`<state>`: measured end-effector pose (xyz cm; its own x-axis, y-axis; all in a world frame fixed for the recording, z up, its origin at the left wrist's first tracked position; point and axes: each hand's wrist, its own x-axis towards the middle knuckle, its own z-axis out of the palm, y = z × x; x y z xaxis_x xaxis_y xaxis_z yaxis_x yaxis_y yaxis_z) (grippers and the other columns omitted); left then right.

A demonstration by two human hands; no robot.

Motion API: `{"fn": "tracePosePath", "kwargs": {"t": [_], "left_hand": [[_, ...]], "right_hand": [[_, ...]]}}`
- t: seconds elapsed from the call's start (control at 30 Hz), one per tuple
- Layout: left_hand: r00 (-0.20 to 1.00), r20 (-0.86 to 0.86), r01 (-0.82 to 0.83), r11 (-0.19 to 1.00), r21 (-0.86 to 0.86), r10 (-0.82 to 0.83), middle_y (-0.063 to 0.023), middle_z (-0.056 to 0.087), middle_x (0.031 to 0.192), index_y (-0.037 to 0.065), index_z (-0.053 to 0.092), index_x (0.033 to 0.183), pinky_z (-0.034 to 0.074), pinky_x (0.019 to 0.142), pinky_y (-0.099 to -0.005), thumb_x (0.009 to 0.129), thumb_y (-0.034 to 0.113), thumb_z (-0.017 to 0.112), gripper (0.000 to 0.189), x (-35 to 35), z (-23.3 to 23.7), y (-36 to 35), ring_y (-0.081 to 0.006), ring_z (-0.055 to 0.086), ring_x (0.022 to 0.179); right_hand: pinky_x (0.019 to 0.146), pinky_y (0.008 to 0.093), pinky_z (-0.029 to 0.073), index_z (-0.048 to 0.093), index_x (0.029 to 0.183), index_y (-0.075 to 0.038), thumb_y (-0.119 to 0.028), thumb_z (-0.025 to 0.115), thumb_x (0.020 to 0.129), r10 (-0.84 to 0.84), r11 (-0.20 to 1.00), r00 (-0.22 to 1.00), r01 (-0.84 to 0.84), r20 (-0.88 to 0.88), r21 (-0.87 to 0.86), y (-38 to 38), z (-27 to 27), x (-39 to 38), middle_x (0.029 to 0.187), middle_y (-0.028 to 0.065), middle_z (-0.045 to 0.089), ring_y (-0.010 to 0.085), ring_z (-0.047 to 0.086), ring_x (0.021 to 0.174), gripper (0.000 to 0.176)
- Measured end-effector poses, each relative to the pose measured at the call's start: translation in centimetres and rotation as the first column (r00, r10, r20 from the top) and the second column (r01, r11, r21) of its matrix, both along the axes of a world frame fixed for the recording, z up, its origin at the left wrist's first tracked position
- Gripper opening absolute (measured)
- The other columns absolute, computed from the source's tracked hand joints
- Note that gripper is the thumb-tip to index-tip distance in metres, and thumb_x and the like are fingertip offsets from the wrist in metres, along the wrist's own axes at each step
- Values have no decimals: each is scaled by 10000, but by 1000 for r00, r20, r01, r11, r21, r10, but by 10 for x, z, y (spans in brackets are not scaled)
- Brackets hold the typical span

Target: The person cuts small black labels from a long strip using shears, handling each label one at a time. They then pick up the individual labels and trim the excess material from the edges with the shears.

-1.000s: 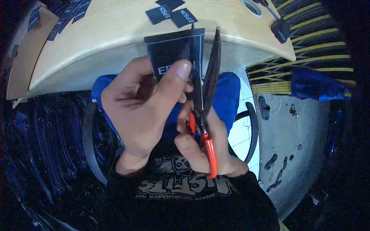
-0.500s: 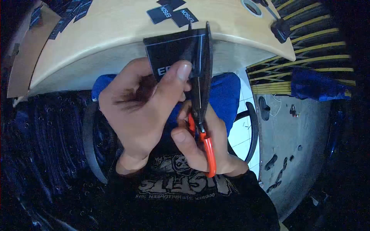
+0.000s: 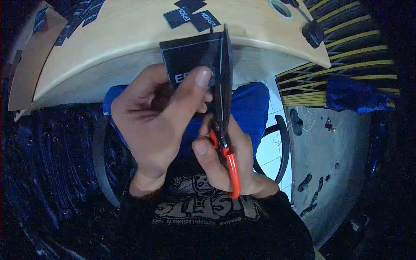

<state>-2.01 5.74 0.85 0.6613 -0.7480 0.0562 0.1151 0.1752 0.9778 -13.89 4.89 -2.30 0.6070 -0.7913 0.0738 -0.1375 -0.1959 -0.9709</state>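
Observation:
My left hand [image 3: 158, 112] pinches a black label piece [image 3: 184, 56] with white EPSON lettering, partly covered by the thumb. Closed around red handles, my right hand [image 3: 229, 160] grips a pair of scissors [image 3: 233, 171]. The dark blades point up and away from me, along the right side of the label piece, and are nearly together. Both hands are in front of my chest, just off the table's near edge. Part of the label's right side is hidden behind the blades.
Several cut EPSON labels [image 3: 178, 18] lie on the curved wooden table [image 3: 130, 26]. More dark labels [image 3: 78, 21] lie at the far left beside a cardboard piece [image 3: 32, 56]. At the right are a tape roll [image 3: 281, 8] and a black clamp-like object [image 3: 313, 34].
The scissor blades have closed further along the label piece's right side and shifted slightly left. My left hand keeps hold of the label with little movement.

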Motion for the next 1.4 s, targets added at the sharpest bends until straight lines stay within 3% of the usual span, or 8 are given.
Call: {"fn": "tracePosePath", "kwargs": {"t": [0.13, 0.4, 0.53, 0.6, 0.93, 1.03, 1.1, 1.4], "left_hand": [[996, -81, 34, 995, -94, -42, -70, 625, 660, -40, 621, 824, 463, 518, -174, 772, 66, 682, 132, 7, -8, -1, -62, 563, 558], [990, -113, 72, 991, -113, -85, -69, 622, 659, -31, 621, 807, 464, 520, -182, 780, 79, 676, 126, 6, -8, -4, -77, 569, 560], [985, -145, 79, 992, -101, -93, -71, 623, 661, -29, 624, 808, 461, 524, -190, 779, 82, 676, 127, 6, -7, -5, -81, 568, 558], [985, -151, 77, 994, -83, -88, -72, 622, 659, -31, 624, 812, 457, 522, -190, 780, 86, 676, 132, 7, -7, -5, -82, 566, 556], [985, -147, 80, 992, -94, -93, -73, 613, 651, -37, 627, 835, 440, 516, -195, 787, 101, 667, 152, 8, -10, -7, -87, 554, 551], [981, -168, 83, 993, -87, -97, -75, 613, 655, -40, 627, 839, 438, 514, -197, 788, 97, 664, 152, 7, -9, -7, -90, 554, 552], [977, -188, 87, 992, -96, -104, -77, 613, 658, -42, 626, 840, 437, 513, -199, 788, 95, 663, 151, 7, -10, -7, -91, 554, 554], [965, -229, 103, 986, -131, -131, -85, 615, 667, -46, 622, 855, 433, 506, -203, 790, 71, 651, 137, 5, -13, -7, -100, 557, 552]], "right_hand": [[450, 279, 415, 431, 930, -31, -196, 677, 775, -11, 1000, 999, 11, -30, -11, 0, 2, 3, 571, 57, 490, 140, 521, 466, 334], [451, 313, 440, 430, 912, -19, -197, 681, 772, -79, 992, 994, 72, -69, -103, 1, -1, 1, 595, 94, 527, 230, 578, 480, 339], [455, 324, 451, 439, 924, -11, -200, 681, 772, -61, 997, 993, 56, -104, -48, 0, 2, 1, 607, 104, 541, 253, 591, 496, 343], [459, 221, 351, 492, 881, -17, -279, 625, 824, -135, 990, 990, 133, -40, -54, 1, -3, 4, 565, 3, 448, 57, 410, 509, 299], [470, 232, 405, 494, 882, -13, -283, 642, 816, -154, 988, 986, 152, -68, -42, 2, -3, 4, 583, 37, 518, 74, 506, 520, 315], [467, 241, 409, 492, 883, -9, -281, 646, 813, -147, 988, 984, 141, -101, -64, 1, -1, 3, 585, 48, 526, 85, 519, 515, 320], [455, 350, 464, 452, 958, 7, -188, 668, 788, -75, 996, 989, 69, -128, -51, -1, 2, 1, 633, 141, 570, 318, 618, 555, 338], [427, 333, 449, 459, 950, 17, -181, 668, 792, -130, 986, 983, 114, -127, -124, 2, -3, 0, 616, 134, 560, 286, 614, 521, 329]]}}
